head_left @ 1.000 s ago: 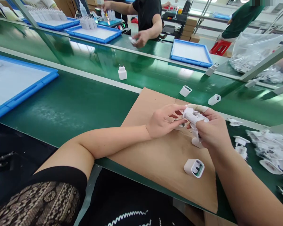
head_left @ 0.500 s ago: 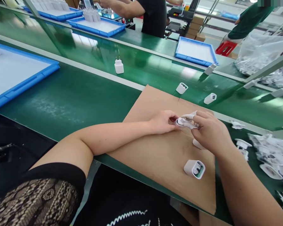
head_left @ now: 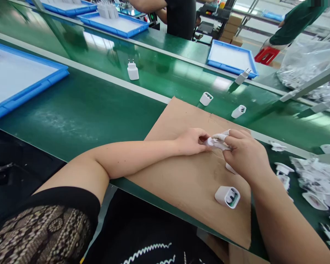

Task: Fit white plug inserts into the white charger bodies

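Note:
My left hand (head_left: 191,142) is closed on a white charger housing (head_left: 208,142), holding it low over a cardboard sheet (head_left: 178,179). White covers sit on the fingertips of my right hand (head_left: 243,152). Those fingers are pinched against the housing's open end, on a small white plug piece that they mostly hide. Nearer to me on the cardboard lies another charger housing (head_left: 222,196), its open end facing right with inner parts showing. Partly behind my right hand is one more white piece (head_left: 231,168).
Loose white plug pieces (head_left: 319,179) are heaped at right. Two open housings (head_left: 206,98) (head_left: 238,111) and a pronged charger (head_left: 132,70) stand on the green belt (head_left: 165,79). A blue-rimmed tray (head_left: 30,93) lies left. Across the belt are more trays (head_left: 232,70) and a person in black (head_left: 181,20).
Chargers on the belt have shifted left. My right fingers have pressed in on the housing's end, and its dark opening no longer shows. My left hand has hardly moved.

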A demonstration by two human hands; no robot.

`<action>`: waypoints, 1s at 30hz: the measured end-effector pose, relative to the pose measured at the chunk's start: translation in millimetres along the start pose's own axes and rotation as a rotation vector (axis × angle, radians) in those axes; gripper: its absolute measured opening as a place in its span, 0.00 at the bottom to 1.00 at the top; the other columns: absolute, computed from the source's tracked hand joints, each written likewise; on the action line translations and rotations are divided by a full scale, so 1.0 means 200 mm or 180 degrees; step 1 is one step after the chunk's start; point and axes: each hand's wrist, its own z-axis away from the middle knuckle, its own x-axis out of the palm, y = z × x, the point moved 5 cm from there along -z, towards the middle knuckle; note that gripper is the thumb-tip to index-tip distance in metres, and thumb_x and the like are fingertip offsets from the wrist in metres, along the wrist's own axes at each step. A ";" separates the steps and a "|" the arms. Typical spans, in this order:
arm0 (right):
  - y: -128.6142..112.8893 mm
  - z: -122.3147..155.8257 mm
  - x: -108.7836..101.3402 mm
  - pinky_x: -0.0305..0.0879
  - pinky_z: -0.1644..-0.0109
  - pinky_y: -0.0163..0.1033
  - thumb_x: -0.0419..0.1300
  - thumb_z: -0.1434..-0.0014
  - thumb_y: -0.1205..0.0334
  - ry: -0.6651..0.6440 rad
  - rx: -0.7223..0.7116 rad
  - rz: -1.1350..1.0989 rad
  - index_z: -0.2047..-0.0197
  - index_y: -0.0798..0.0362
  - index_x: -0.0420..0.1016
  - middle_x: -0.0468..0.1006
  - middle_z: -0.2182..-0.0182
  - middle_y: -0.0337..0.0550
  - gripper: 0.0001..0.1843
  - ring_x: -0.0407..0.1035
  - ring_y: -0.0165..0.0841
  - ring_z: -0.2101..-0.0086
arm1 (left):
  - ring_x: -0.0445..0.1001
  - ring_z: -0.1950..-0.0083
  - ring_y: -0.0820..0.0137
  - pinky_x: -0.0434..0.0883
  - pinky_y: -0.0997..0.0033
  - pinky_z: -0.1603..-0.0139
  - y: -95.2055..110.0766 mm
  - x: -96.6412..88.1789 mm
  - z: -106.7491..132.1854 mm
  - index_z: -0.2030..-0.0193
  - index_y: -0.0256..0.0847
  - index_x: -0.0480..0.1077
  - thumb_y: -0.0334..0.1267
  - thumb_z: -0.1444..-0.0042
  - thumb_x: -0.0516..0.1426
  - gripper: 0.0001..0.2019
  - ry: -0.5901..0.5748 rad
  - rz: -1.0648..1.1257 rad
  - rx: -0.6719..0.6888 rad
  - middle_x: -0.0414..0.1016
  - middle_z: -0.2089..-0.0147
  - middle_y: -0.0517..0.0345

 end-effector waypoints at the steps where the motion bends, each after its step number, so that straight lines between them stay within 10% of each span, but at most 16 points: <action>1: -0.01 0.00 0.00 0.49 0.73 0.38 0.54 0.48 0.71 0.0075 0.0010 0.0045 0.72 0.51 0.74 0.68 0.73 0.44 0.09 0.65 0.36 0.67 | 0.78 0.56 0.68 0.75 0.66 0.53 0.01 0.00 0.01 0.48 0.36 0.76 0.41 0.42 0.67 0.17 0.0033 -0.0196 0.0161 0.81 0.53 0.52; 12: -0.01 0.01 0.01 0.48 0.71 0.38 0.55 0.50 0.70 0.0061 0.0087 0.0125 0.74 0.51 0.71 0.72 0.70 0.45 0.06 0.62 0.36 0.67 | 0.76 0.51 0.57 0.73 0.61 0.61 0.07 0.12 0.05 0.33 0.20 0.63 0.46 0.25 0.44 0.28 0.0110 -0.3520 0.1116 0.79 0.54 0.36; 23: 0.03 0.01 0.04 0.58 0.67 0.40 0.58 0.54 0.72 0.0049 0.0906 -0.0836 0.61 0.51 0.81 0.76 0.67 0.47 0.17 0.69 0.40 0.66 | 0.74 0.49 0.57 0.70 0.63 0.57 0.12 0.09 0.05 0.47 0.29 0.72 0.49 0.27 0.46 0.23 0.0082 -0.3399 0.1033 0.79 0.54 0.39; 30: 0.22 0.04 0.09 0.66 0.73 0.38 0.70 0.61 0.64 0.0442 0.2296 -0.3477 0.38 0.46 0.71 0.78 0.67 0.39 0.44 0.65 0.31 0.75 | 0.77 0.58 0.63 0.69 0.66 0.58 0.11 -0.03 -0.04 0.59 0.36 0.77 0.46 0.34 0.58 0.14 -0.0133 -0.2042 0.0399 0.81 0.60 0.50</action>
